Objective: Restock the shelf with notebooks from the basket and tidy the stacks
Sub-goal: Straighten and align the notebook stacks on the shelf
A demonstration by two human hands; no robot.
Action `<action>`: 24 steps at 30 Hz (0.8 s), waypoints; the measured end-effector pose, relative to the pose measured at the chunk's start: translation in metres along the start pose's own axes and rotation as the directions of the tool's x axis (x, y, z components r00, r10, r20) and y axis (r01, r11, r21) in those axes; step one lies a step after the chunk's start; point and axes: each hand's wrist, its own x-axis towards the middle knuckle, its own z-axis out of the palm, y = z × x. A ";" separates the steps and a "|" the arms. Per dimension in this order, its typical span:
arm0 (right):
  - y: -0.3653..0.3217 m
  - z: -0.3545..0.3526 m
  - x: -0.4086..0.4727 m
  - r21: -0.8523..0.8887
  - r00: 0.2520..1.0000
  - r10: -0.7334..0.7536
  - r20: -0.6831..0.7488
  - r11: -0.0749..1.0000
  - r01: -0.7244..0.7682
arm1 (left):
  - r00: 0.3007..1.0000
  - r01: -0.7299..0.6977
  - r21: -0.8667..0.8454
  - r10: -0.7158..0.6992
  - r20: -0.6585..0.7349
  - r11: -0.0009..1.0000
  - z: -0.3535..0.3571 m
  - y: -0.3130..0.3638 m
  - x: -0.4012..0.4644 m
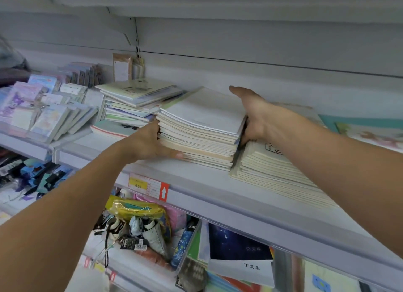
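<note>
Both forearms fill the near view, reaching up to the middle shelf [152,169]. Our left hand [150,143] is on the near-left corner of the middle notebook stack [200,128]: thumb along the front edge low down, the other fingers hidden behind the stack's left side, so we can't tell their set. Right hand [254,115] clamps the stack's right side, thumb straight out over the top toward the back wall; the rest of those fingers are tucked between this stack & the lower cream stack [272,165] just right of it, mostly hidden. Stack looks askew vs. the shelf lip, some edges staggered.

We judge this as the tidy step: squaring the pile between both palms. No basket in view.

Next, prob. squeeze both sides in, tap edges flush, turn the pile parallel w/ the shelf front, w/o knocking the messy mixed pile [135,99] touching it at far left. Price tag [148,186] sits on the lip below.
</note>
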 end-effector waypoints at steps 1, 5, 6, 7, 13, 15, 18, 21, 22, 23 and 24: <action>0.002 0.001 -0.011 -0.042 0.999 -0.016 0.047 0.999 0.018 | 1.000 0.014 0.027 -0.014 0.003 1.000 0.000 0.000 0.000; 0.038 0.002 -0.054 -0.800 0.902 -0.416 0.113 0.500 0.330 | 0.998 0.003 0.056 0.000 -0.060 0.998 -0.002 -0.003 0.002; 0.047 0.003 -0.059 -0.908 0.839 -0.520 0.158 0.256 0.330 | 0.998 0.002 0.081 0.003 -0.062 0.997 -0.003 -0.005 0.002; 0.051 0.004 -0.060 -0.941 0.787 -0.583 0.200 0.110 0.321 | 0.997 -0.002 0.111 0.010 -0.072 0.994 -0.003 -0.005 0.002; 0.053 0.009 -0.014 -0.957 0.812 -0.529 0.248 -0.002 0.291 | 0.962 -0.083 0.301 0.155 -0.226 0.950 0.004 -0.003 -0.003; 0.056 0.009 -0.011 -0.954 0.784 -0.562 0.262 -0.031 0.297 | 0.955 -0.083 0.299 0.162 -0.249 0.951 0.003 -0.007 -0.001; 0.058 0.008 -0.008 -0.950 0.774 -0.572 0.273 -0.034 0.311 | 0.949 -0.091 0.310 0.176 -0.261 0.946 0.005 -0.008 -0.001; 0.058 0.009 -0.009 -0.940 0.767 -0.572 0.291 -0.023 0.340 | 0.939 -0.084 0.375 0.200 -0.281 0.923 0.007 -0.006 -0.004; 0.057 0.009 -0.010 -0.935 0.762 -0.577 0.296 -0.010 0.355 | 0.939 -0.072 0.381 0.191 -0.286 0.922 0.007 -0.005 -0.004; 0.056 0.008 -0.011 -0.931 0.759 -0.579 0.298 0.001 0.365 | 0.944 -0.058 0.387 0.177 -0.279 0.920 0.006 -0.003 -0.004; 0.055 0.008 -0.013 -0.929 0.759 -0.580 0.296 0.010 0.370 | 0.958 -0.029 0.383 0.135 -0.253 0.923 0.005 -0.003 -0.003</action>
